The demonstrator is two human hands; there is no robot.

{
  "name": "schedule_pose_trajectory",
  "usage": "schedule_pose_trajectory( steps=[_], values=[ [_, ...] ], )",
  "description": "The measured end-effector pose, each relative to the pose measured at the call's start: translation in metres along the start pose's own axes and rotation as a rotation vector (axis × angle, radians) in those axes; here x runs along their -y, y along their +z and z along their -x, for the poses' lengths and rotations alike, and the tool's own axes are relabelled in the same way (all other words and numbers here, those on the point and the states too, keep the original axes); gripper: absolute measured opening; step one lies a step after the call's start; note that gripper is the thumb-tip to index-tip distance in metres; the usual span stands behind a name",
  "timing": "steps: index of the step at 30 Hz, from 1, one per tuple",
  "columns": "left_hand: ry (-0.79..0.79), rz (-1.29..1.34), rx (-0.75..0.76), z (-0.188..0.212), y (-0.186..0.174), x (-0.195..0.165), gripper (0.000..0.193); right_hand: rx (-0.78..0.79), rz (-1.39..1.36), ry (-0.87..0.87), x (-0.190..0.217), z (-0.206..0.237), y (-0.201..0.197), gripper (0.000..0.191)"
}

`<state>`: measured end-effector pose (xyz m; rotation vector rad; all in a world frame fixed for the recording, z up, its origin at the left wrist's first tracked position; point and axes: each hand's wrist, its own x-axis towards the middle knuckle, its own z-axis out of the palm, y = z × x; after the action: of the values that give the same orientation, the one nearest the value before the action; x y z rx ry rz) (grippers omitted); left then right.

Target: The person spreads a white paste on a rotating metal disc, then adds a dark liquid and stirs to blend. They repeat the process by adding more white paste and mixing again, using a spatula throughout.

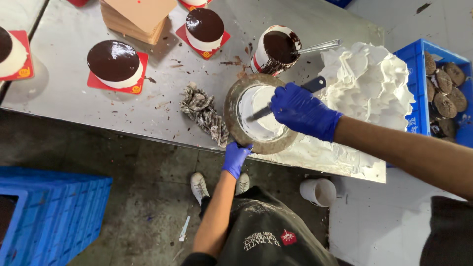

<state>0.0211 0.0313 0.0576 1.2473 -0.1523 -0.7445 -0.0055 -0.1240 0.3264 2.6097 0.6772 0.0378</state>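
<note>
Steel table (74,106), head view looking down. Far left edge: a white cake with dark glaze (6,51) on a red square board, cut off by the frame. Next, a bigger chocolate-glazed cake (114,62) on its red board, near the table's middle-left. Back edge: a stack of brown cardboard squares (138,17), then a smaller glazed cake (204,27) on a red board. A crumpled, stained rag (204,114) lies near the front edge, just left of the turntable (236,101). Left hand (235,158) (blue glove) pinches the turntable's front rim, fingers closed on it. On the turntable sits the white-frosted cake (261,116), at the front edge, centre-right. Right hand (301,111), also gloved, is clenched round the handle of a palette knife (261,112), blade lying on the cream top. Behind: a tub of chocolate sauce (276,49) with a metal utensil in it. Right: a big heap of whipped cream (367,83) straight on the table. Past the right edge, a blue crate (419,74) of dark sponge rounds.
</note>
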Motion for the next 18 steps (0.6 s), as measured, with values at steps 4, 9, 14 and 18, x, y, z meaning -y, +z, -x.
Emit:
schedule_pose_trajectory(
  steps=[4,9,14,18],
  values=[
    [-0.056,-0.114,-0.171,-0.066,-0.042,-0.022,0.016,0.158,-0.111,0.015,0.002,0.008,0.001,0.012],
    [0.134,0.058,-0.213,-0.068,-0.036,-0.012,0.018,0.166,0.33,-0.089,0.012,0.021,0.017,0.024],
    [-0.411,-0.673,-0.25,0.017,0.059,0.055,0.054,-0.149,-0.127,0.412,0.002,0.028,0.064,0.031],
    [-0.504,0.257,0.763,0.031,0.077,0.092,0.033,-0.36,-0.632,1.008,0.031,0.089,0.13,0.034]
  ],
)
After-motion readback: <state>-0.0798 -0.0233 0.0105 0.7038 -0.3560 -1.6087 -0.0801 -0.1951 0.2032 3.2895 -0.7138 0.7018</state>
